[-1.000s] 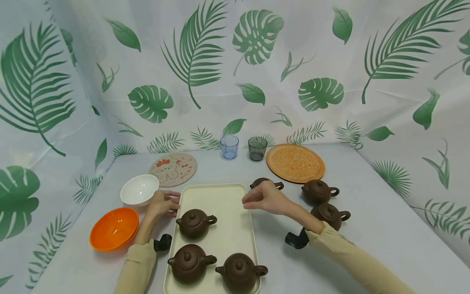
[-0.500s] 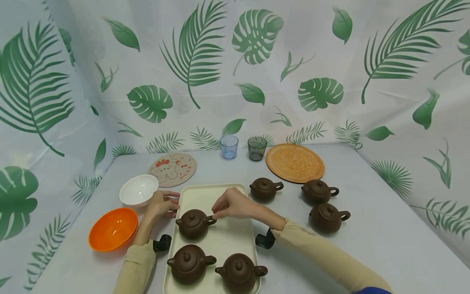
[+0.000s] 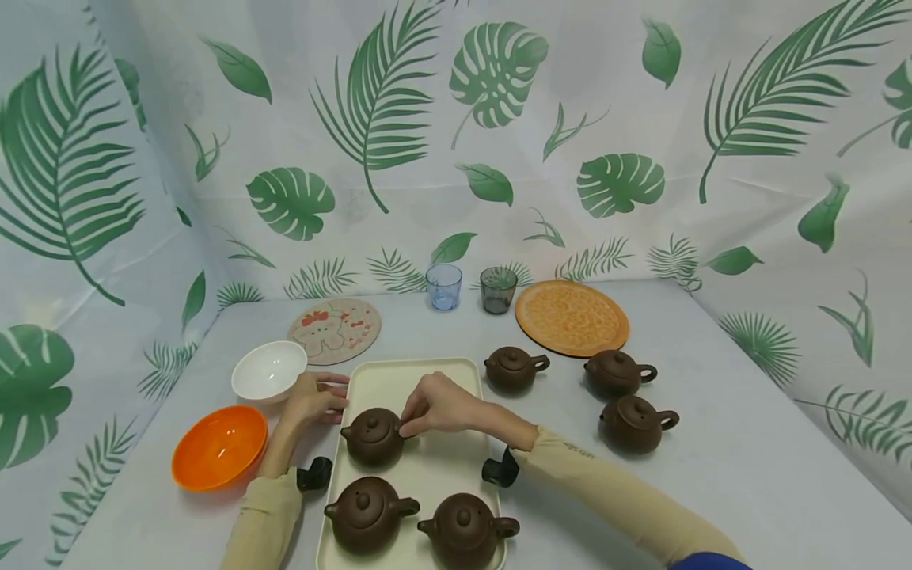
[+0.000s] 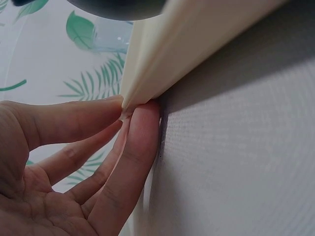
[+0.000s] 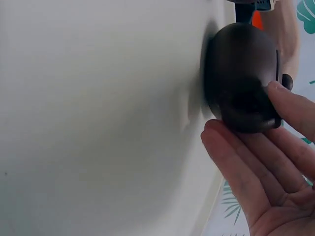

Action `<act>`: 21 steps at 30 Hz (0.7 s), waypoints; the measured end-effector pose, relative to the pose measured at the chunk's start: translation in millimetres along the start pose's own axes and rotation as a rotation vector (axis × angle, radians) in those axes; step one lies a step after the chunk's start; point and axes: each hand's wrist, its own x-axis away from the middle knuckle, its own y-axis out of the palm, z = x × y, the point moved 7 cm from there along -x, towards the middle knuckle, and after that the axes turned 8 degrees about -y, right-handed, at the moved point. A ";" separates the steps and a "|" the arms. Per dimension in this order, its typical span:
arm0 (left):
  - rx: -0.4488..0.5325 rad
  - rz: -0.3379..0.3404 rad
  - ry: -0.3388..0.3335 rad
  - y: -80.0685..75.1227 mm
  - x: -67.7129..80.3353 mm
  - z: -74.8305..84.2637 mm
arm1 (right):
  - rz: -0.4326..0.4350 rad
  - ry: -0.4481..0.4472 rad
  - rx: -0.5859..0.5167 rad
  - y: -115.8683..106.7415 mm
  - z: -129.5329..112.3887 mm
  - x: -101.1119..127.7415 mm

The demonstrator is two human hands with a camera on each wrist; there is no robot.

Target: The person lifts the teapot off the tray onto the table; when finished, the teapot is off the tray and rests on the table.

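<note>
My left hand (image 3: 309, 398) is at the left edge of a cream rectangular tray (image 3: 442, 467). In the left wrist view its thumb and fingers pinch the tray's rim (image 4: 147, 69). Three dark brown teapots are on the tray. My right hand (image 3: 445, 405) pinches the handle of the farthest one, a teapot (image 3: 372, 439) whose spout points left. The right wrist view shows the thumb on this teapot's handle (image 5: 246, 110), with the fingers below it. Nearer stand a second teapot (image 3: 365, 514) and a third teapot (image 3: 465, 529), handles to the right.
Right of the tray stand three more teapots, one a brown teapot (image 3: 513, 370). A white bowl (image 3: 269, 370) and an orange bowl (image 3: 219, 447) are on the left. Behind lie a rabbit placemat (image 3: 338, 328), a blue glass (image 3: 445, 286), a grey glass (image 3: 498, 290) and an orange round mat (image 3: 572, 317).
My right hand has moved left from the tray's right edge to the far teapot and now grips its handle. My left hand has stayed at the tray's edge.
</note>
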 end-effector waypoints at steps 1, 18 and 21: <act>0.005 0.000 0.000 -0.1 -0.3 0.0 | 0.000 0.006 0.011 0.1 0.2 -0.5; 0.066 -0.017 0.036 1.3 1.0 -3.2 | 0.072 -0.033 0.083 -14.4 -5.8 13.4; 0.071 -0.011 0.034 0.9 1.0 -1.3 | 0.083 -0.034 0.038 -29.1 -3.5 26.5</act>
